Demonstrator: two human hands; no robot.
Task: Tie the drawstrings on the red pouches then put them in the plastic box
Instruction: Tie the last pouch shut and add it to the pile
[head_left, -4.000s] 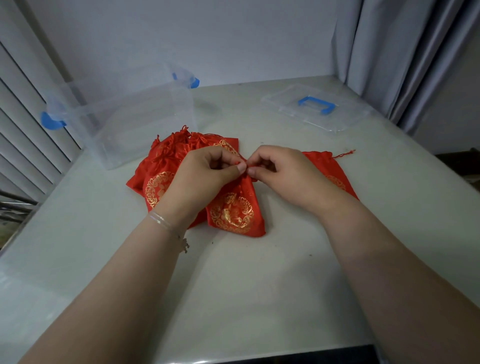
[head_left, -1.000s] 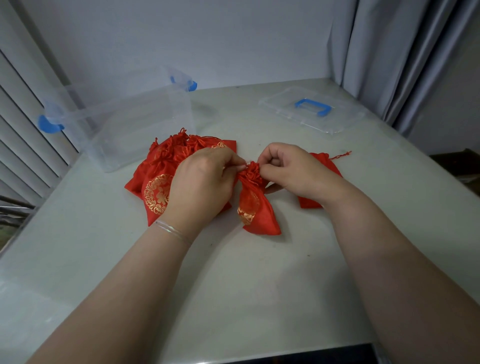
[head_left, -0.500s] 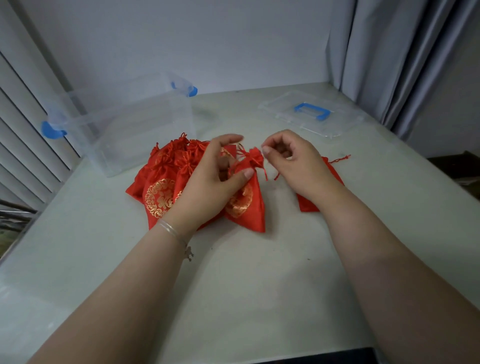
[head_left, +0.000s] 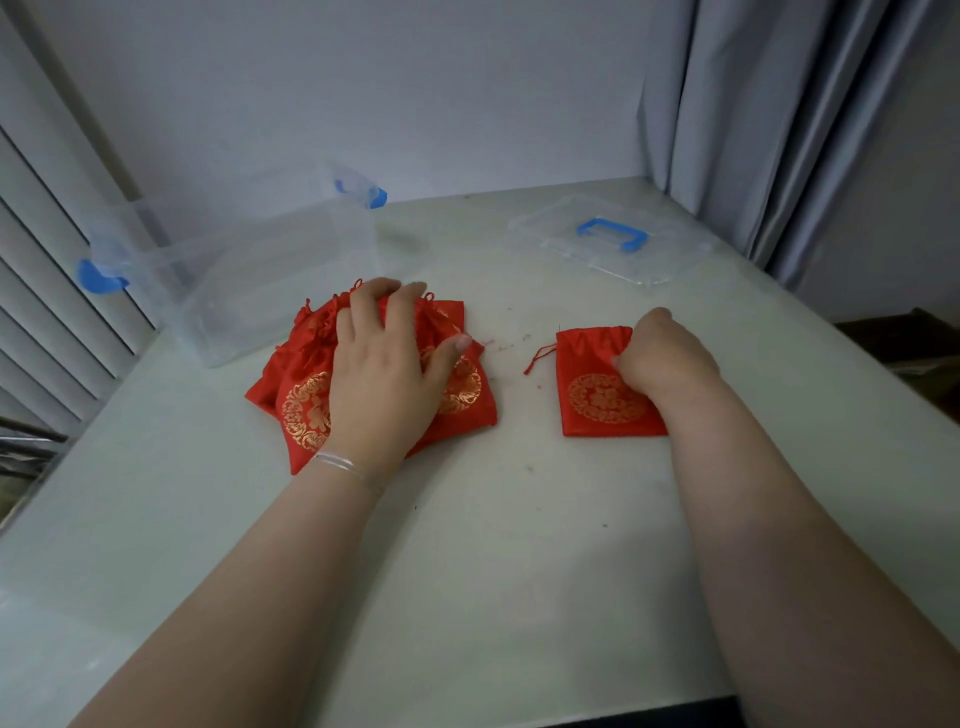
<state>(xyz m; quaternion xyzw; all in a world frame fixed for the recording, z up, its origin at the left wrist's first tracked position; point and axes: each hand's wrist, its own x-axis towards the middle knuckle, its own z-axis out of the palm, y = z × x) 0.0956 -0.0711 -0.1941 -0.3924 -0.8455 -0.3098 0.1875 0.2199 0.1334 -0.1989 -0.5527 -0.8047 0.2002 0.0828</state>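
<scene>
The left hand (head_left: 382, 371) lies flat, fingers spread, on the pouch pile (head_left: 306, 400) near the box (head_left: 249, 280). The right hand (head_left: 662, 358) has its grip pinched on a lone flat pouch (head_left: 597, 400) on the desk (head_left: 519, 545). Its loose drawstring (head_left: 540, 356) could slip free mid-knot.

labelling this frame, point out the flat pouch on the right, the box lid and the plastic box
flat pouch (head_left: 597, 400), head view, gold emblem
box lid (head_left: 613, 236), head view, blue handle
plastic box (head_left: 270, 280), head view, front clear wall

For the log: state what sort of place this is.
Probably a room in a home or small workroom: a pale table pushed into a corner, grey curtains on the right, slatted blinds on the left.
</scene>
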